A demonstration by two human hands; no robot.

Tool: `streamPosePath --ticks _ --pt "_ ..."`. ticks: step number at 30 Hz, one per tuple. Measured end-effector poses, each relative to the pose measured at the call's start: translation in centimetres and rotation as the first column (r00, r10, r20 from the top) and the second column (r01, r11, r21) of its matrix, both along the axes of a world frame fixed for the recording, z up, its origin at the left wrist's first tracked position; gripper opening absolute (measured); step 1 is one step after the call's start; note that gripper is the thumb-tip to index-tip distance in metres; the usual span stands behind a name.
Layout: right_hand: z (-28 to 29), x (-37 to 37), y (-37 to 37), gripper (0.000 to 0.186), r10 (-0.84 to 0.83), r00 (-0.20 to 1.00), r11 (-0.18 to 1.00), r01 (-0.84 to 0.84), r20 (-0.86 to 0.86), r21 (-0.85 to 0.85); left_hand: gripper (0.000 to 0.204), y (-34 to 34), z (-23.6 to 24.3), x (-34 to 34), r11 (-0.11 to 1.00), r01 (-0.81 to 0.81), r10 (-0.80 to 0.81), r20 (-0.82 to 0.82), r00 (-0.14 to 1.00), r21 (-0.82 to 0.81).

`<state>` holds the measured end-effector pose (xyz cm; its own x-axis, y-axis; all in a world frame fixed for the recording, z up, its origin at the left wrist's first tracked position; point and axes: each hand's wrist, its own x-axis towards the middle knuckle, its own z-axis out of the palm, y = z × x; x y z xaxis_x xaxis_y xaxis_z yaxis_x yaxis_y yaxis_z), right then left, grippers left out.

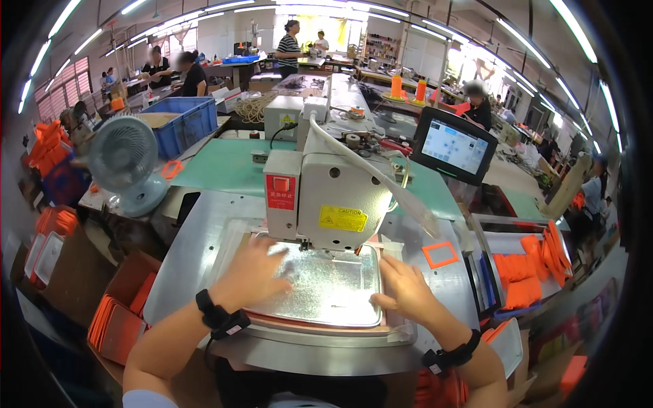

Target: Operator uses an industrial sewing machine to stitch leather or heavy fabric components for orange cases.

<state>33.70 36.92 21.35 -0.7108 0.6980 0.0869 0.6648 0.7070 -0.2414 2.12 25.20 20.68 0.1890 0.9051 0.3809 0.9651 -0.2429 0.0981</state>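
A shiny silver rectangular plate [333, 285] with rounded corners lies in a flat frame [299, 328] on the metal bed, below the head of a large white sewing machine [333, 183]. Over the plate's left side is my left hand [252, 273], its fingers spread and nothing in them. My right hand [408, 289] rests along the plate's right edge, fingers stretched forward and the thumb pointing inward near the rim. Whether that thumb touches the plate, I cannot tell. An orange rectangular outline piece [441, 255] lies on the bed beyond my right hand.
A control screen [454, 146] stands to the right of the machine head. On the left are a fan [129, 163], a blue crate [180, 122] and a cardboard box [122, 309] of orange pieces. Another bin [517, 306] of orange pieces sits at right. Several people work further back.
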Motion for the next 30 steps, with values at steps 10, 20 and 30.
streamPosePath --ticks 10,20,30 --pt "-1.3 -2.5 -0.3 0.024 -0.069 0.970 0.971 0.012 -0.233 -0.240 0.055 -3.0 -0.2 -4.2 0.925 -0.273 0.376 0.549 0.746 -0.263" --pt "-0.1 -6.5 0.1 0.011 -0.092 0.968 0.805 -0.066 -0.235 -0.590 0.081 -10.9 3.0 4.4 0.968 -0.117 -0.250 0.881 -0.401 0.221" --pt "-2.4 -9.2 -4.7 0.042 0.245 0.818 0.701 -0.520 -0.520 -0.488 0.048 -13.1 -1.9 5.4 0.930 -0.291 -0.004 0.785 -0.619 -0.224"
